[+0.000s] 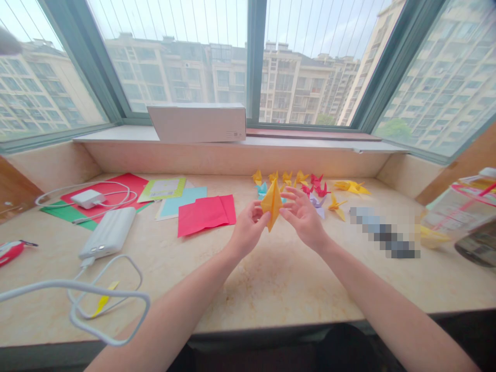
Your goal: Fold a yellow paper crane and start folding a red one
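Note:
A yellow folded origami paper [272, 202], shaped like a long diamond with a crease down its middle, is held upright above the counter. On its left side, my left hand [250, 227] is closed, pinching the paper between thumb and fingers. My right hand [306, 217] has its thumb and index finger at the paper's right edge, the other fingers loosely spread. Just behind stand small folded cranes: yellow ones [287, 178], red ones [321, 189], a light blue one [262, 190] partly hidden by my hands, and a lilac one [318, 205].
Red paper sheets [205, 214] and a light blue sheet [184, 202] lie left of my hands. Further left are a white power bank [109, 232], a charger [88, 199] and looping white cable [110, 338]. A plastic drink container [455, 206] stands right; a white box [197, 124] rests on the sill.

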`<state>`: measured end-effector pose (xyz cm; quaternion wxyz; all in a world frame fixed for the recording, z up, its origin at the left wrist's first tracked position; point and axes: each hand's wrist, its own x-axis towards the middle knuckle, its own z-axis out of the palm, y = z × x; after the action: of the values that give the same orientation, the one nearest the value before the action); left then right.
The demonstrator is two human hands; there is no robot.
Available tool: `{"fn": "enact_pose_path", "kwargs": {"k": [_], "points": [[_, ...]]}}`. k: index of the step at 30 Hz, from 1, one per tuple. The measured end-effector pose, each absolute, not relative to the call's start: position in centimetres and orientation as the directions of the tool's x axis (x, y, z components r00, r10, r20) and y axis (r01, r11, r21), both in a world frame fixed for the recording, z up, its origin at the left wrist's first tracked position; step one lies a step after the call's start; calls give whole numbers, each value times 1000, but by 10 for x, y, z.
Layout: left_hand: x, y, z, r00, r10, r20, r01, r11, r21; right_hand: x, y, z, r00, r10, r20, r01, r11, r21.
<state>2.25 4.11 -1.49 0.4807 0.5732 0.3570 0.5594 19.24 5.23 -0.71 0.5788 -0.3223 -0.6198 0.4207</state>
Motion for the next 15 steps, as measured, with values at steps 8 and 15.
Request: {"fn": "enact_pose_path", "kwargs": {"k": [8,15], "points": [[26,35,-5,119,954,277,-195,-251,948,197,57,-11,-138,859,493,90,506,-858],[25,35,-3,139,941,310,-200,-279,939,196,54,-6,-160,854,495,117,515,-849]]}}
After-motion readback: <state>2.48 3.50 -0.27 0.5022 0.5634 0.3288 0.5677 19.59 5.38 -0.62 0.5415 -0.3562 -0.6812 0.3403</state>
